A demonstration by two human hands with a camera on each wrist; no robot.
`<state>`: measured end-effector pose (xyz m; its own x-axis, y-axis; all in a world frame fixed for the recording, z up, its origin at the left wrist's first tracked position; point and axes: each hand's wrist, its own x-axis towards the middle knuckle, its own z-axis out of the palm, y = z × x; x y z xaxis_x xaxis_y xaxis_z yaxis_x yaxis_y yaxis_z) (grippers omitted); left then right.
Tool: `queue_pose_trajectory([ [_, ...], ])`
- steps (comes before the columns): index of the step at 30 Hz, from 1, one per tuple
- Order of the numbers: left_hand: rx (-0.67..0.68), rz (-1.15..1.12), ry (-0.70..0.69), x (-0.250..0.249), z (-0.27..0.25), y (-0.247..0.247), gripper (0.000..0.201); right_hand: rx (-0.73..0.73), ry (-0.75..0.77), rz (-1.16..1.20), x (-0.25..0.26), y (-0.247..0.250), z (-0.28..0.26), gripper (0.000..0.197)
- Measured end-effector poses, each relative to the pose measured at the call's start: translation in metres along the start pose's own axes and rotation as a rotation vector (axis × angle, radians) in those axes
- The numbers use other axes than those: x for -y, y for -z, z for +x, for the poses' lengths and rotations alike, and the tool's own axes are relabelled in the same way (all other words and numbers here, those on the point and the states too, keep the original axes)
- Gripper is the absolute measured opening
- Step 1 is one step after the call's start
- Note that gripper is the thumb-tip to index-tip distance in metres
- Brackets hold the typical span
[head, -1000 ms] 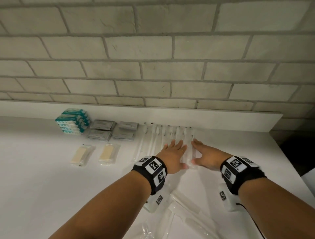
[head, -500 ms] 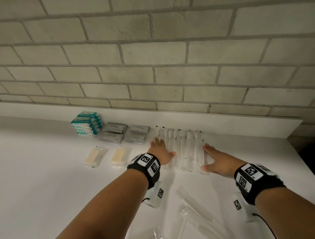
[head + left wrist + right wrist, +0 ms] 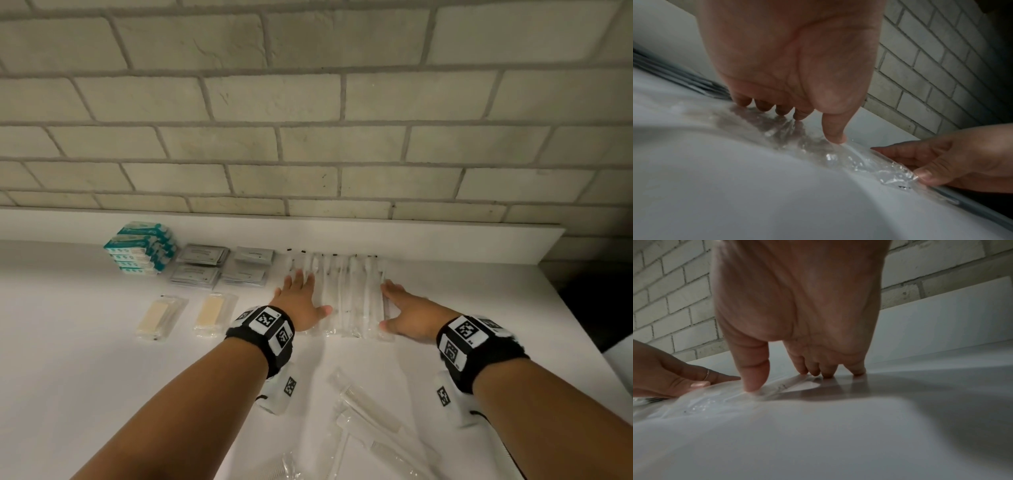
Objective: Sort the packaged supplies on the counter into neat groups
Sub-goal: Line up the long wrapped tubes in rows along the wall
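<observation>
A row of clear-wrapped toothbrush packets (image 3: 346, 294) lies side by side on the white counter (image 3: 68, 342) near the back ledge. My left hand (image 3: 301, 301) lies flat with straight fingers on the row's left side, its thumb (image 3: 835, 133) touching the plastic wrap (image 3: 838, 155). My right hand (image 3: 400, 311) lies flat against the row's right edge, its thumb (image 3: 754, 379) on the wrap (image 3: 715, 400). Neither hand grips anything. Teal boxes (image 3: 140, 248), grey sachets (image 3: 219, 270) and two cream bars in clear wrap (image 3: 185, 317) sit in groups to the left.
Several loose clear packets (image 3: 370, 421) lie on the counter near me, between my forearms. A white ledge (image 3: 445, 245) and a brick wall (image 3: 308, 137) close off the back. The counter's right edge (image 3: 582, 325) drops off just beyond my right wrist.
My left hand slid from the middle of the row to its left side. The right hand shifted outward to the row's right edge. The packets now lie closer together and straighter.
</observation>
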<state>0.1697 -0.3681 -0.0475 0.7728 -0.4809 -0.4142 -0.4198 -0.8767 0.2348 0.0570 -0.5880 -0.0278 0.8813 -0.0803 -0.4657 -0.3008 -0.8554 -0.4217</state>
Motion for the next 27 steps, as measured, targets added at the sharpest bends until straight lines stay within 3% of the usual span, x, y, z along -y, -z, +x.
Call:
queue_pose_trajectory([
  [4,-0.026,-0.03,0.014,0.0,-0.001,0.001,0.087,0.005,-0.017,0.069,-0.001,0.001,0.001,0.087],
  [8,-0.139,-0.019,-0.006,-0.003,-0.023,0.008,0.082,-0.066,-0.022,0.253,-0.007,-0.001,-0.003,0.086],
  [10,-0.257,-0.025,-0.081,-0.008,-0.041,0.008,0.072,-0.055,-0.041,0.263,-0.01,-0.001,-0.01,0.085],
  [12,-0.333,-0.073,-0.241,-0.022,-0.066,0.003,0.052,-0.001,-0.061,0.246,-0.017,-0.003,-0.019,0.09],
  [14,-0.231,-0.067,-0.396,-0.04,-0.093,-0.007,0.036,0.065,-0.092,0.209,-0.018,-0.007,-0.037,0.098],
  [16,-0.048,0.051,-0.459,-0.056,-0.115,-0.022,0.035,0.126,-0.098,0.162,-0.013,-0.016,-0.065,0.101],
  [18,0.04,0.176,-0.426,-0.063,-0.126,-0.036,0.039,0.119,-0.086,0.005,0.0,-0.027,-0.101,0.093],
  [23,0.036,0.302,-0.264,-0.064,-0.138,-0.039,0.047,-0.019,-0.008,-0.308,0.042,-0.074,-0.17,0.054],
  [27,0.138,0.232,-0.131,-0.059,-0.148,-0.038,0.05,-0.029,-0.021,-0.449,0.056,-0.1,-0.17,0.054],
])
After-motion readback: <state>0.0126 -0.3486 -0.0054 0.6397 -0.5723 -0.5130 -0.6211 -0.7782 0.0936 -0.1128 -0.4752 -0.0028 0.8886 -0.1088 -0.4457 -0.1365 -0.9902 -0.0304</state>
